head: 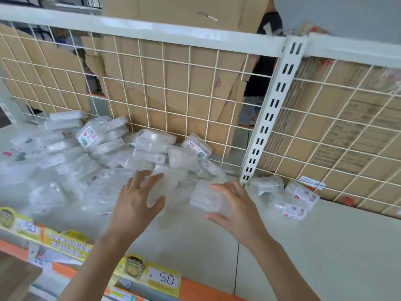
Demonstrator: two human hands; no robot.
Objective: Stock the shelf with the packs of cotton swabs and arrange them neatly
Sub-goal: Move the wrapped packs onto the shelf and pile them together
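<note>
- On the white shelf [303, 246], far left and middle, lies a loose heap of packs [86, 153] of cotton swabs. They are clear plastic boxes, tilted and overlapping every way, and some show a small printed label.
- Near the front of that heap, the left hand [138, 198] is spread over a blurred pack [155, 191]. Its fingers curl over the far side, its thumb presses the near side, and so it grips the box.
- Just to the right, the right hand [234, 209] holds a clear pack [207, 198]. Its fingers lie along the top, its thumb sits under the near edge, and the box is tilted.
- The two hands are near each other but apart, and the two held boxes almost meet between them.
- Right of the hands, three more packs [290, 209] lie by themselves close to the back of the shelf, well apart from the heap.
- At the far edge stands a white wire grid [173, 88] with brown cardboard [152, 68] behind it, torn in places.
- A white slotted post [275, 105] runs down the grid, and its foot meets the shelf just beyond the right hand.
- Along the near edge runs an orange strip [201, 287] bearing yellow price tags [165, 279], one of which reads 5.0.
</note>
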